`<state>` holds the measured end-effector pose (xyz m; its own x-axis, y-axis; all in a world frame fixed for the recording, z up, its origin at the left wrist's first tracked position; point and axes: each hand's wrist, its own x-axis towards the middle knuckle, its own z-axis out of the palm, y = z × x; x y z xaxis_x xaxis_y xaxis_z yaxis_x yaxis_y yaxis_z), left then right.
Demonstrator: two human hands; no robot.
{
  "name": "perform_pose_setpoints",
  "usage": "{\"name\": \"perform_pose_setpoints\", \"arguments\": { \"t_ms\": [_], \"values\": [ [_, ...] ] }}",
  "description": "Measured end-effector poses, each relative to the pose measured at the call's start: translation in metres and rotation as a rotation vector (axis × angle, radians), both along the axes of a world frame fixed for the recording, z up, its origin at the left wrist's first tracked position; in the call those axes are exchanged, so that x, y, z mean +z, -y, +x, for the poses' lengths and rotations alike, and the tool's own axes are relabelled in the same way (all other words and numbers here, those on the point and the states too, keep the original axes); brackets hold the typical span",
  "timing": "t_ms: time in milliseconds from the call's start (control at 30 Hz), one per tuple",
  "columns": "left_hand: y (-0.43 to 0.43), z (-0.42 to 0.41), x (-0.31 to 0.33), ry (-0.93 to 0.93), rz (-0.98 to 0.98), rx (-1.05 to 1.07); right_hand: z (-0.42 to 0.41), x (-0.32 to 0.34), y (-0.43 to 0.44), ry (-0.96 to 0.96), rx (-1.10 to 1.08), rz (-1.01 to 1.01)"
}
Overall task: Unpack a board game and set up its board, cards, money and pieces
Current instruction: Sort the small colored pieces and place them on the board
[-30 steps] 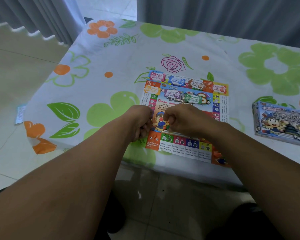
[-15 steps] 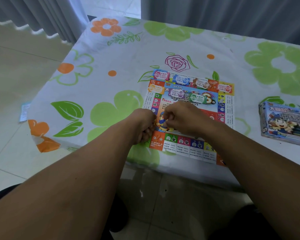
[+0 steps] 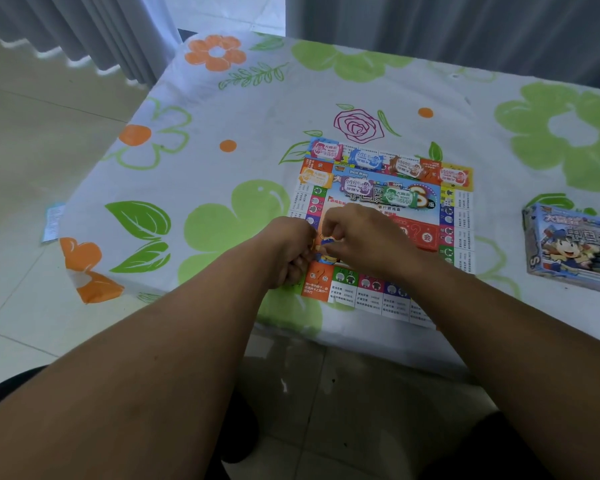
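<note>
While floral-cloth table [image 3: 222,109] carries paper board [image 3: 388,299] near its front edge w/ game box [image 3: 568,247] well apart at right, left hand [image 3: 290,252] & right hand [image 3: 364,237] meet over board's centre, fingers curled; can't tell what they pinch. Money notes [image 3: 362,159] lie along board's far side.

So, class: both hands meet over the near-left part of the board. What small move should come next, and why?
Probably part the hands: the left hand and right hand are pinched together on something small over the board. What it is can't be told. Money notes already lie along the far edge, so setting this item down likely comes next.
</note>
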<state>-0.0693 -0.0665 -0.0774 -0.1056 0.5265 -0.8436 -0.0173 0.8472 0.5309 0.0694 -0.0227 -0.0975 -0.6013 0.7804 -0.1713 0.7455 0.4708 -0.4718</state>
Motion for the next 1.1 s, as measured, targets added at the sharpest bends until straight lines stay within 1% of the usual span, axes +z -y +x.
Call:
{"name": "perform_pose_setpoints", "arguments": {
  "t_ms": [100, 267, 467, 633, 767, 967, 1100],
  "values": [
    [0.000, 0.000, 0.000, -0.001, 0.002, 0.002, 0.000, 0.001, 0.000, 0.008, 0.028, -0.015],
    [0.000, 0.001, 0.000, -0.004, 0.000, 0.008, -0.001, 0.006, 0.000, 0.003, -0.020, -0.043],
    [0.000, 0.000, 0.001, 0.007, -0.006, 0.008, -0.001, 0.009, -0.002, 0.066, -0.055, -0.038],
    [0.000, 0.000, 0.000, 0.002, -0.002, 0.002, -0.002, 0.011, -0.005, 0.077, -0.087, -0.165],
    [-0.001, 0.000, -0.002, -0.002, 0.003, 0.002, -0.004, 0.009, -0.006, 0.105, -0.107, -0.187],
    [-0.001, 0.000, -0.002, -0.002, 0.002, 0.008, -0.003, 0.005, -0.005, 0.069, -0.110, -0.096],
    [-0.002, 0.000, -0.001, 0.019, 0.010, 0.017, 0.003, 0.010, -0.010, -0.013, -0.155, -0.169]
  ]
}}
